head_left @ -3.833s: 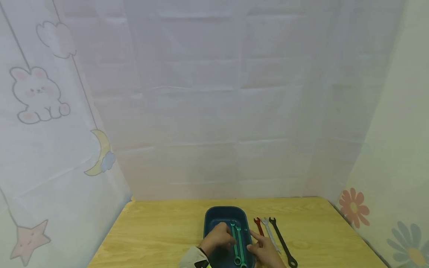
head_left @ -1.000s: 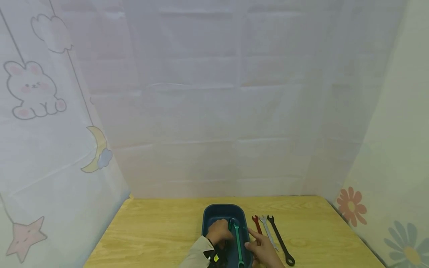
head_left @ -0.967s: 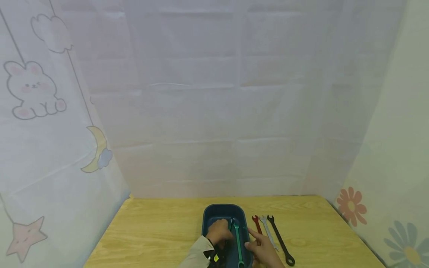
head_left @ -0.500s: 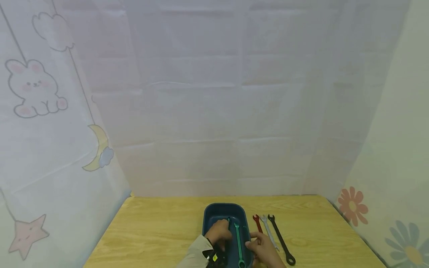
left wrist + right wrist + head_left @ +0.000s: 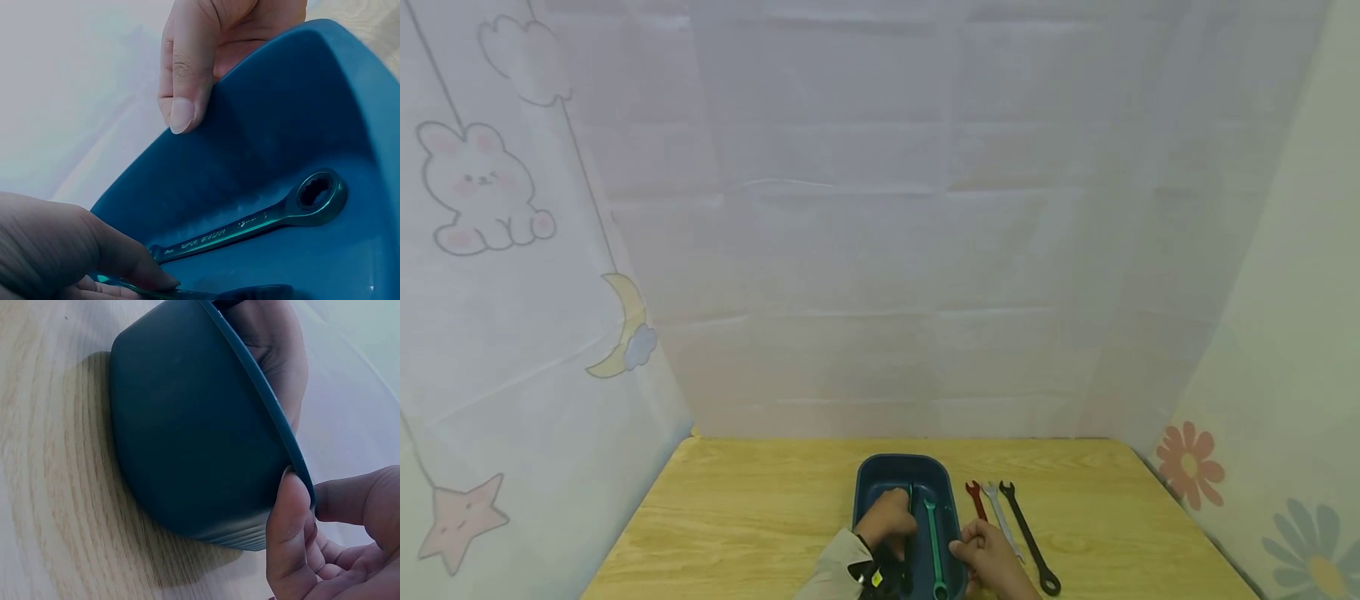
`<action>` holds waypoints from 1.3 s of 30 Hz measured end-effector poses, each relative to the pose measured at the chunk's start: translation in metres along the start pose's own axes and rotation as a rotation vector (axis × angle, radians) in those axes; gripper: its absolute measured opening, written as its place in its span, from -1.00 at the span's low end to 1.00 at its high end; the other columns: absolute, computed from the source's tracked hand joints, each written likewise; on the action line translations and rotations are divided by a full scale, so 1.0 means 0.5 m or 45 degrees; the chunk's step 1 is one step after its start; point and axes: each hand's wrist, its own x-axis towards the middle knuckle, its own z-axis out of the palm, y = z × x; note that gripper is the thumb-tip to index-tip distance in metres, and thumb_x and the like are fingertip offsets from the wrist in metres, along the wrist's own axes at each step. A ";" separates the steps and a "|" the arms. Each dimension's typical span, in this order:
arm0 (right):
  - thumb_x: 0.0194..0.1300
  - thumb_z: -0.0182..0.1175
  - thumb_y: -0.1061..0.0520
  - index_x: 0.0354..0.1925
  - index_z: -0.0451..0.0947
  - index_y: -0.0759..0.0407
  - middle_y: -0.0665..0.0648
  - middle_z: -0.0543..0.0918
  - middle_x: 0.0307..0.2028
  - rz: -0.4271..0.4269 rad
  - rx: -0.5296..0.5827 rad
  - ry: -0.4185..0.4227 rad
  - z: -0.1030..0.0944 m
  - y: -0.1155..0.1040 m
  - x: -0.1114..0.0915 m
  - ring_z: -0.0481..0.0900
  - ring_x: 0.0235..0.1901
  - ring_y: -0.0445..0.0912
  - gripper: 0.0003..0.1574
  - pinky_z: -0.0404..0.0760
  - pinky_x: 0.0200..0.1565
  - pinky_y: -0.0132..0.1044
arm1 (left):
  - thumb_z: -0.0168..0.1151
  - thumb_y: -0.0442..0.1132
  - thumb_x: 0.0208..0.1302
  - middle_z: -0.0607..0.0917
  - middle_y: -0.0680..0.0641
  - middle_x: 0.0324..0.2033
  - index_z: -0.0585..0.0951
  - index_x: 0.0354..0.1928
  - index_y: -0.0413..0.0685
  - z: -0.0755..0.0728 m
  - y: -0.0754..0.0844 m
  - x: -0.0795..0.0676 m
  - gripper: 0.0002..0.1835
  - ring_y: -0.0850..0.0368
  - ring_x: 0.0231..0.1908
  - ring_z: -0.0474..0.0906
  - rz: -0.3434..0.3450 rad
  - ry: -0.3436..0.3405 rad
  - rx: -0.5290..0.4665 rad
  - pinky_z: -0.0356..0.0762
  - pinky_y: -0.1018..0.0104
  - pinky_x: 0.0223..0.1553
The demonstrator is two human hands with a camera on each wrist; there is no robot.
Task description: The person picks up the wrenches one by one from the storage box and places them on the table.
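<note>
Green wrench (image 5: 912,500) inside tray (image 5: 902,459), pinched between left hand's (image 5: 886,518) thumb and fingers. Long axis runs near edge to far edge, roughly along the tray's sides. Left hand on its left, the nearer; right hand (image 5: 992,558) pinches the tray's right edge. Second wrench (image 5: 935,546) lies between. Held one: slim, metallic green; middle hidden by the hand, near end dark, its shape unclear.
</note>
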 end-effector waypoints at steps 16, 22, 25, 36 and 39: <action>0.25 0.08 0.09 -0.30 0.29 0.27 -0.01 0.32 -0.66 -0.039 -0.076 0.004 0.000 -0.008 0.000 0.37 -0.72 -0.20 -0.74 0.50 -0.59 -0.30 | 0.14 -0.50 -0.19 0.44 -0.04 -0.97 0.42 -0.82 -0.18 -0.009 0.009 -0.003 -0.79 0.14 -0.93 0.41 0.017 0.048 -0.038 0.37 0.33 -0.84; 0.24 0.09 0.09 -0.31 0.29 0.26 -0.01 0.33 -0.66 -0.020 -0.094 0.023 0.000 -0.008 0.001 0.38 -0.72 -0.20 -0.75 0.51 -0.58 -0.29 | 0.18 -0.48 -0.17 0.47 -0.08 -0.93 0.43 -0.79 -0.17 -0.010 0.012 -0.007 -0.80 0.12 -0.92 0.43 -0.001 0.049 -0.052 0.40 0.30 -0.82; 0.22 0.12 0.09 -0.33 0.29 0.25 0.00 0.33 -0.65 -0.007 -0.056 0.026 0.001 -0.005 -0.001 0.37 -0.73 -0.20 -0.73 0.50 -0.59 -0.30 | 0.17 -0.49 -0.18 0.47 -0.10 -0.93 0.43 -0.81 -0.18 -0.010 0.013 -0.009 -0.79 0.10 -0.91 0.43 -0.006 0.048 -0.058 0.40 0.30 -0.80; 0.23 0.11 0.08 -0.31 0.29 0.27 -0.01 0.33 -0.67 -0.007 -0.045 0.009 0.002 -0.002 -0.001 0.35 -0.72 -0.21 -0.72 0.51 -0.59 -0.32 | 0.15 -0.49 -0.20 0.43 -0.05 -0.96 0.38 -0.87 -0.10 -0.018 0.009 -0.014 -0.73 0.15 -0.93 0.42 0.032 0.063 -0.074 0.37 0.34 -0.82; 0.23 0.11 0.07 -0.31 0.30 0.27 -0.02 0.33 -0.67 -0.016 -0.058 0.006 0.001 -0.002 -0.001 0.36 -0.72 -0.22 -0.72 0.51 -0.60 -0.32 | 0.15 -0.49 -0.19 0.44 -0.05 -0.95 0.43 -0.84 -0.16 -0.021 0.009 -0.018 -0.77 0.15 -0.92 0.42 0.030 0.069 -0.084 0.39 0.33 -0.82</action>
